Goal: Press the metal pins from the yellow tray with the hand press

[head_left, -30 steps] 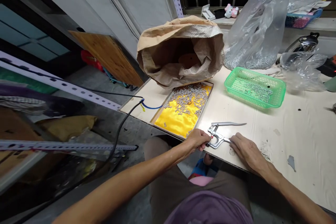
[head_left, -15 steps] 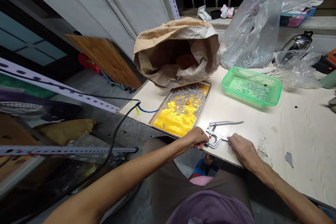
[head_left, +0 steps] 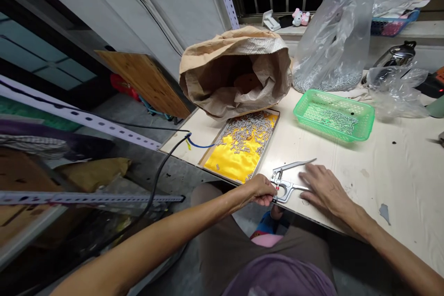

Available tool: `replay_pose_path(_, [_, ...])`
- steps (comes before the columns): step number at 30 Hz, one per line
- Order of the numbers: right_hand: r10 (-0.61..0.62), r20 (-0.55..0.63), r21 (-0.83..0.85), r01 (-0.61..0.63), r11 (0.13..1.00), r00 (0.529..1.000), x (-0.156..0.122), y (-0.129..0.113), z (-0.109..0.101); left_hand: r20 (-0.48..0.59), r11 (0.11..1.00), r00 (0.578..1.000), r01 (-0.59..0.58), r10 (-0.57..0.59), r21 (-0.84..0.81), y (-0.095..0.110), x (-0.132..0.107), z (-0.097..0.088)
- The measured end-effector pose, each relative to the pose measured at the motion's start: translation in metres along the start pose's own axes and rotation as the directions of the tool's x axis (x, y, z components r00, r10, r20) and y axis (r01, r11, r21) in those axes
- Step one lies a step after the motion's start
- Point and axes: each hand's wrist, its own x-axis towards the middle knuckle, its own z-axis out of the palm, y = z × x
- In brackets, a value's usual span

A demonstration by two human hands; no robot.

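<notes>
A silver pair of snap-fastener pliers (head_left: 287, 186) lies at the table's front edge, its handles spread and pointing right. My left hand (head_left: 261, 189) is closed in a pinch right at the jaws; whatever small thing its fingertips hold is hidden. My right hand (head_left: 324, 187) is open around the end of the lower handle, fingers apart and slightly blurred. Left of the pliers, a shallow tray lined with yellow cloth (head_left: 227, 162) carries many small metal pieces (head_left: 239, 136), heaped toward its far end.
A green plastic basket (head_left: 368, 122) with similar metal pieces stands farther back on the right. Behind the tray, a large brown paper sack (head_left: 204, 97) gapes toward me. A clear plastic bag (head_left: 333, 46) of metal parts stands behind the basket. Black cable (head_left: 157, 178) hangs over the left table edge.
My right hand has loosened from the lower handle and its fingers have spread. The pliers have turned slightly, while my left hand stays pinched at the jaws.
</notes>
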Motion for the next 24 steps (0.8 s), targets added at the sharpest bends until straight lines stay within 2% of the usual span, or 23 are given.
replay_pose_path(4, [0.004, 0.052, -0.018, -0.003, 1.000, 0.999, 0.012, 0.019, -0.001, 0.003, 1.000, 1.000, -0.004, 0.004, -0.028, -0.002, 0.001, 0.000])
replay_pose_path(8, [-0.029, 0.116, 0.022, 0.026, 0.999, 0.993, 0.022, 0.027, -0.003, 0.017, 0.998, 1.000, -0.020, 0.021, -0.057, -0.006, 0.005, -0.001])
replay_pose_path(15, [-0.013, 0.137, -0.017, 0.016, 1.000, 0.990, 0.026, 0.020, -0.010, 0.002, 0.997, 1.000, -0.023, 0.023, -0.068, -0.007, 0.004, 0.000])
replay_pose_path(21, [0.004, 0.123, -0.029, -0.001, 1.000, 0.992, 0.022, 0.014, -0.014, -0.011, 0.993, 0.997, -0.071, 0.071, -0.092, -0.008, 0.001, 0.004])
replay_pose_path(24, [0.019, 0.128, -0.027, -0.016, 1.000, 0.992, 0.020, 0.010, -0.015, -0.034, 0.994, 0.993, -0.113, 0.113, -0.006, -0.012, -0.005, 0.005])
